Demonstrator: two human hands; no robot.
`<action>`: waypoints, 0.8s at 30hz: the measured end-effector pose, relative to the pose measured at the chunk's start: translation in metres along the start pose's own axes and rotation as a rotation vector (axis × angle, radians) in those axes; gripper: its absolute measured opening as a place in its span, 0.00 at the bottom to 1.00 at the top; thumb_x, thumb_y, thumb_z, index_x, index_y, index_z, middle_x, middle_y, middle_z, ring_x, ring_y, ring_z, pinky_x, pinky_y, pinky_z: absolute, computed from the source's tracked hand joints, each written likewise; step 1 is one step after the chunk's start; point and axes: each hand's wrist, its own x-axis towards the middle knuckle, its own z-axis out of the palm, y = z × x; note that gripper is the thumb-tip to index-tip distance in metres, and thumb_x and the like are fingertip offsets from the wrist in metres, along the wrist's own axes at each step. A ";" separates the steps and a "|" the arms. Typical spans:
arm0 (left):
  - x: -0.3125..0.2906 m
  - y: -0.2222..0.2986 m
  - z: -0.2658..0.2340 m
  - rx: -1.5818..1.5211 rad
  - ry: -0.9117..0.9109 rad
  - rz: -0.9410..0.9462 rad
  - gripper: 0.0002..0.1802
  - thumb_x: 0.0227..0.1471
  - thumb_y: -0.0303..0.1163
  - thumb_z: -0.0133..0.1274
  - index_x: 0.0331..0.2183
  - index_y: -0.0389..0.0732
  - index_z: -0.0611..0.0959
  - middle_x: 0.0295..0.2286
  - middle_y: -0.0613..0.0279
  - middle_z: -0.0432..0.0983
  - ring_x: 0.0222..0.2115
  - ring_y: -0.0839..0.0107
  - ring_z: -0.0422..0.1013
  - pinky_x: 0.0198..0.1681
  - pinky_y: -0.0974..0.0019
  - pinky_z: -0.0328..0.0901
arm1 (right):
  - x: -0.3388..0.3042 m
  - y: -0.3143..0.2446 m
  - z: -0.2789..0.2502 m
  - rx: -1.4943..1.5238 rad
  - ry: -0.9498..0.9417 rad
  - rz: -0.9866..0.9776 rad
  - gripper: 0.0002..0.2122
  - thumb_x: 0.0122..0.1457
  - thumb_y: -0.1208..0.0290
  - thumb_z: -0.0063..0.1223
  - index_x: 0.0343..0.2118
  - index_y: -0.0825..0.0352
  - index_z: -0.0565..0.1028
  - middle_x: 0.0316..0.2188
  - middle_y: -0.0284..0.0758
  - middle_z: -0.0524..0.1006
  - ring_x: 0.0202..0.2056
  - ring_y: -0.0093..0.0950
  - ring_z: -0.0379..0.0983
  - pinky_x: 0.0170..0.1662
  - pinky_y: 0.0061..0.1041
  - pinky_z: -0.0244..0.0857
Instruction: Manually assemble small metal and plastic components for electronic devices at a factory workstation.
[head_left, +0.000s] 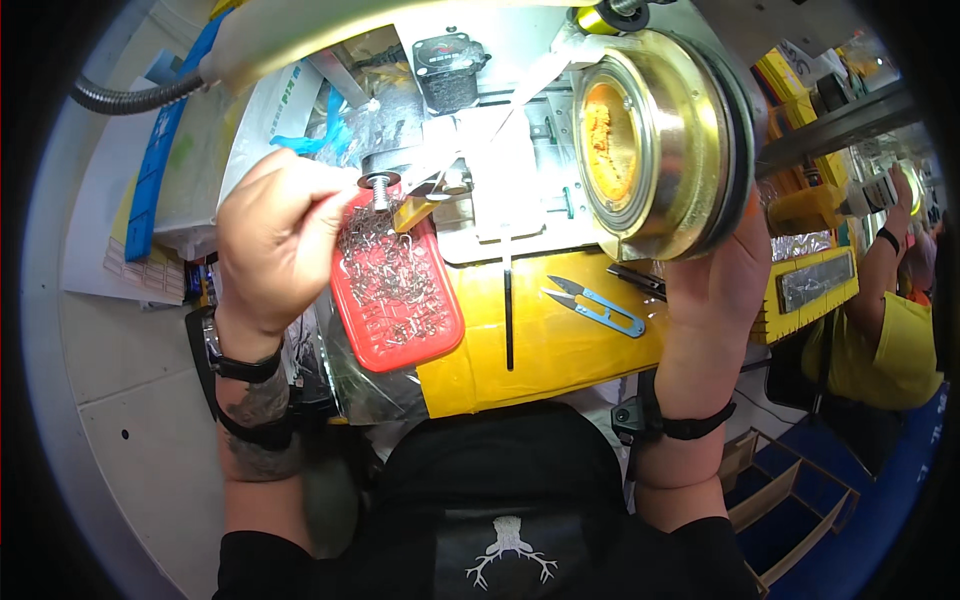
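My left hand (275,230) is closed in a pinch beside a bolt with a spring (380,192) on the machine. What its fingertips hold, if anything, is too small to make out. Below them lies a red tray (365,350) strewn with small bent metal pieces (395,265). On the right, my right hand (725,245) is up against the underside and back of a large brass-coloured wheel (680,140); its fingers are hidden behind the wheel. Between the hands is the brightly lit white bed of the machine (500,190), with a yellow piece (412,212) near the tray.
Blue thread snips (595,305) and a thin black rod (509,315) lie around the yellow-covered tabletop (470,375). A flexible metal lamp neck (140,98) reaches in at upper left. At far right sits another person in a yellow top (905,350), near a yellow bin (810,295).
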 end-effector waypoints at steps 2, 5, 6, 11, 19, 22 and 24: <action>-0.001 0.003 0.002 0.034 -0.049 0.126 0.05 0.47 0.15 0.61 0.30 0.32 0.83 0.26 0.52 0.80 0.26 0.57 0.76 0.30 0.62 0.69 | 0.002 -0.001 0.000 0.024 -0.021 0.000 0.12 0.73 0.68 0.47 0.52 0.70 0.71 0.36 0.33 0.79 0.24 0.14 0.64 0.27 0.13 0.60; -0.006 -0.003 0.017 -0.019 -0.005 0.131 0.06 0.45 0.15 0.62 0.29 0.33 0.83 0.26 0.52 0.80 0.26 0.56 0.76 0.30 0.61 0.69 | 0.005 0.002 0.000 0.001 -0.032 -0.071 0.11 0.73 0.71 0.46 0.53 0.71 0.70 0.37 0.34 0.79 0.26 0.14 0.68 0.30 0.14 0.67; -0.010 -0.003 0.022 -0.030 -0.008 0.094 0.07 0.45 0.15 0.62 0.29 0.33 0.82 0.26 0.52 0.80 0.26 0.55 0.76 0.30 0.59 0.69 | 0.000 0.005 0.031 -0.059 0.187 -0.108 0.12 0.73 0.72 0.46 0.54 0.71 0.69 0.39 0.36 0.80 0.32 0.17 0.76 0.37 0.17 0.75; -0.008 0.002 0.020 -0.059 0.008 0.100 0.06 0.47 0.16 0.63 0.28 0.33 0.80 0.24 0.54 0.75 0.23 0.57 0.70 0.28 0.61 0.64 | 0.010 0.002 0.011 -0.050 0.011 -0.079 0.11 0.72 0.73 0.47 0.52 0.71 0.68 0.42 0.39 0.79 0.41 0.25 0.81 0.45 0.23 0.79; -0.010 -0.002 0.012 0.052 -0.135 0.149 0.06 0.47 0.23 0.65 0.31 0.36 0.84 0.26 0.56 0.80 0.28 0.53 0.73 0.33 0.56 0.69 | 0.005 -0.004 0.016 -0.070 -0.040 0.019 0.12 0.71 0.73 0.48 0.53 0.74 0.69 0.45 0.38 0.78 0.43 0.25 0.79 0.49 0.27 0.76; -0.013 -0.001 0.010 0.000 -0.102 0.181 0.07 0.46 0.22 0.65 0.31 0.33 0.84 0.24 0.54 0.76 0.28 0.56 0.71 0.33 0.59 0.67 | -0.017 -0.014 -0.001 -0.020 -0.057 0.041 0.13 0.69 0.73 0.48 0.52 0.74 0.70 0.43 0.36 0.77 0.42 0.24 0.76 0.50 0.27 0.73; -0.002 0.012 -0.007 0.052 -0.177 0.165 0.08 0.46 0.22 0.65 0.32 0.34 0.84 0.27 0.53 0.78 0.31 0.55 0.72 0.36 0.58 0.68 | -0.047 -0.006 -0.006 -0.061 0.036 -0.096 0.11 0.68 0.74 0.48 0.51 0.73 0.71 0.42 0.36 0.76 0.40 0.23 0.74 0.47 0.23 0.71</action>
